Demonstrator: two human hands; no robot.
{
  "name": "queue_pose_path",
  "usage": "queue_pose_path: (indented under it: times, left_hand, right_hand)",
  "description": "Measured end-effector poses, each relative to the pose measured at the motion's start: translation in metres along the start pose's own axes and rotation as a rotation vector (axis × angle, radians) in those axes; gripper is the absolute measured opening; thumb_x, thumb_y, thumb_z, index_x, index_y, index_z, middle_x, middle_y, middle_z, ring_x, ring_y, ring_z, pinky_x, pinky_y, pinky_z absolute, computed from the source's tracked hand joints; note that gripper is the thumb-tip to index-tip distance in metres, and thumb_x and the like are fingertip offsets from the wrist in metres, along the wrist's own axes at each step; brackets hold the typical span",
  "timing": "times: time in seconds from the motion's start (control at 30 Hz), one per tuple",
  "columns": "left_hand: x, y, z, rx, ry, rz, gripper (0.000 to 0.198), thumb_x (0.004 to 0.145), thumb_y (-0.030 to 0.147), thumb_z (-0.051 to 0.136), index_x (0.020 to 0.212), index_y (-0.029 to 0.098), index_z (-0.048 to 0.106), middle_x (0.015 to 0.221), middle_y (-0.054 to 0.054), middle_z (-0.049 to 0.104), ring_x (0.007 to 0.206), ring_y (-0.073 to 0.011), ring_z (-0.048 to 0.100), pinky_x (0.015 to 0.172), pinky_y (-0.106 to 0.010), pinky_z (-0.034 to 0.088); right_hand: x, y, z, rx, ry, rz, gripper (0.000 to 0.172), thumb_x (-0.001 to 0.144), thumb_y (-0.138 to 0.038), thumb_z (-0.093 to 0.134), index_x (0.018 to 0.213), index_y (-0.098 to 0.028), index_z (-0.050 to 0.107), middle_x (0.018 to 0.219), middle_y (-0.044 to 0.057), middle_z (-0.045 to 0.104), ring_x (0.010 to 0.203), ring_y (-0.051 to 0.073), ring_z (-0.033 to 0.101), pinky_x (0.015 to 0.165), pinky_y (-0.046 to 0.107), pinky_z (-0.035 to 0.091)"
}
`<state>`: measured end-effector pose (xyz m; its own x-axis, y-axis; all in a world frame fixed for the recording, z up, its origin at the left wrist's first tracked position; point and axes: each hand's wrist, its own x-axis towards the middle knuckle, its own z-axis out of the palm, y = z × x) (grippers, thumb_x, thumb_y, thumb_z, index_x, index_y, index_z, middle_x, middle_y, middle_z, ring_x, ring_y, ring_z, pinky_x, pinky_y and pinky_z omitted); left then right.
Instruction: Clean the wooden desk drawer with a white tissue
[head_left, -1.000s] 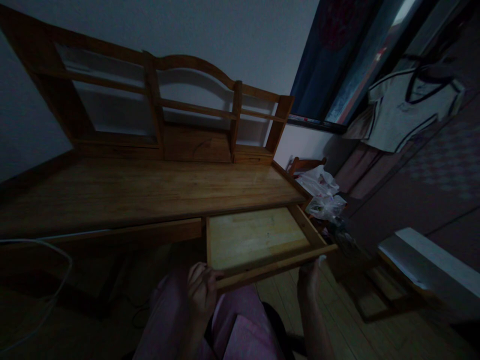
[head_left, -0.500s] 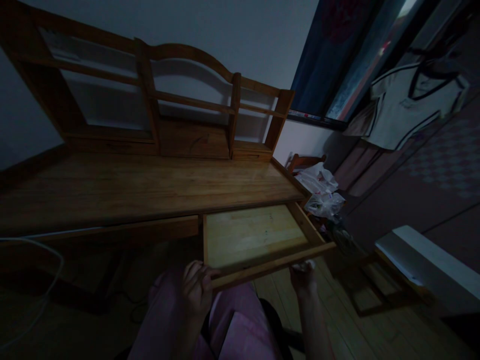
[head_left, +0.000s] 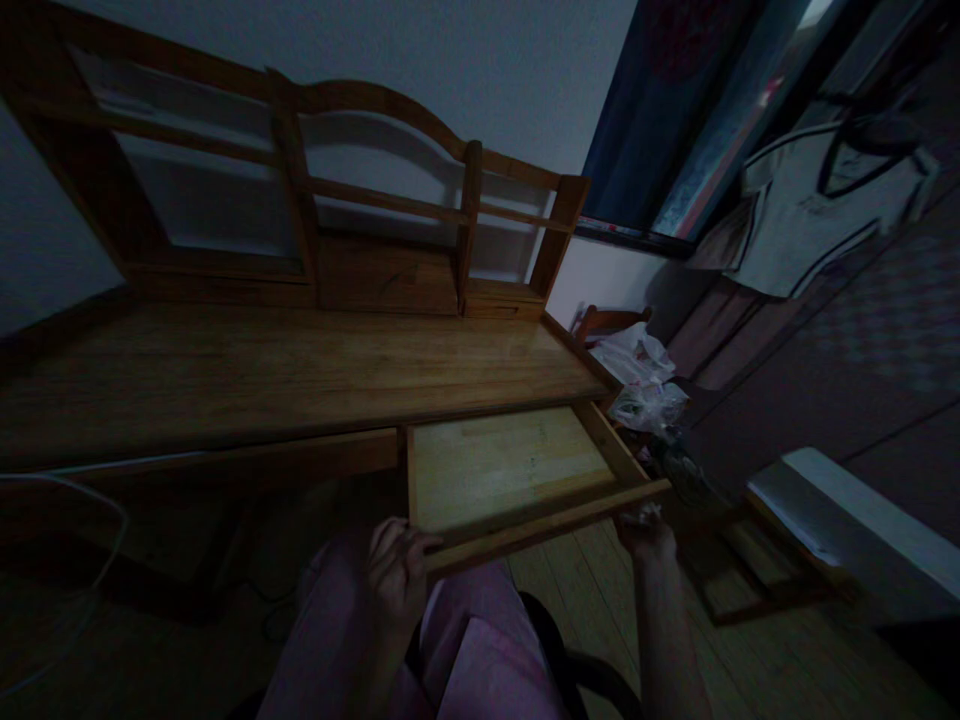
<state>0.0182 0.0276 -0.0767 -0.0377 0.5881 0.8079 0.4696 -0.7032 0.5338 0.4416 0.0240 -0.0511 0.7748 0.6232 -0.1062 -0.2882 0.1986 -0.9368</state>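
I have the left hand (head_left: 397, 572) low near the centre of my view, fingers bent, one digit stretched out to the right. The left forearm (head_left: 381, 655) leans inward as it rises from the bottom edge. My right hand (head_left: 648, 538) sits well apart and slightly higher, the right forearm (head_left: 666, 635) slanting up and leftward behind it. In this dimness, I can't quite read those fingers' curl.

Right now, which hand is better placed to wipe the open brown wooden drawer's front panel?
Probably the right hand: it holds a crumpled white wad near the right end of the front panel. The left hand is on the panel's left corner, with no wad visible.
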Motion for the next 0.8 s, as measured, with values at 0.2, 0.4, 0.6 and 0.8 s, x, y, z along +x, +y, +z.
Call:
queue_pose_path:
  times: [0.2, 0.4, 0.6, 0.8]
  left_hand:
    - [0.003, 0.003, 0.001, -0.008, 0.014, 0.017, 0.035, 0.097, 0.011, 0.038, 0.091, 0.023, 0.071, 0.077, -0.002, 0.071, 0.081, -0.0187, 0.061, 0.092, -0.043, 0.045]
    - [0.000, 0.001, 0.002, 0.002, 0.019, 0.013, 0.036, 0.097, 0.011, 0.038, 0.090, 0.024, 0.071, 0.077, -0.002, 0.072, 0.084, -0.0201, 0.061, 0.092, -0.043, 0.044]
    - [-0.004, -0.002, 0.003, 0.009, 0.012, -0.004, 0.035, 0.097, 0.010, 0.037, 0.089, 0.024, 0.068, 0.080, -0.002, 0.072, 0.087, -0.0209, 0.060, 0.094, -0.046, 0.043]
    - [-0.005, -0.001, 0.004, 0.002, 0.029, -0.021, 0.038, 0.098, 0.013, 0.034, 0.089, 0.024, 0.069, 0.079, -0.003, 0.072, 0.090, -0.0220, 0.059, 0.093, -0.045, 0.043]
  right_hand:
    - [0.010, 0.005, 0.012, 0.036, 0.273, -0.054, 0.021, 0.087, -0.042, 0.047, 0.074, -0.025, 0.046, 0.058, -0.008, 0.045, 0.048, 0.013, 0.043, 0.053, 0.025, 0.043]
    - [0.013, 0.002, 0.014, -0.052, 0.384, -0.200, 0.028, 0.086, -0.052, 0.052, 0.076, -0.026, 0.046, 0.060, -0.008, 0.036, 0.049, 0.012, 0.030, 0.046, 0.024, 0.031]
    - [0.001, 0.004, 0.012, -0.158, 0.405, -0.271, 0.037, 0.083, -0.060, 0.053, 0.080, -0.023, 0.054, 0.063, -0.006, 0.039, 0.052, 0.013, 0.034, 0.047, 0.027, 0.032]
    - [-0.005, 0.005, 0.014, -0.257, 0.462, -0.298, 0.063, 0.086, -0.066, 0.046, 0.114, -0.013, 0.067, 0.086, 0.005, 0.063, 0.074, 0.021, 0.059, 0.059, 0.032, 0.049]
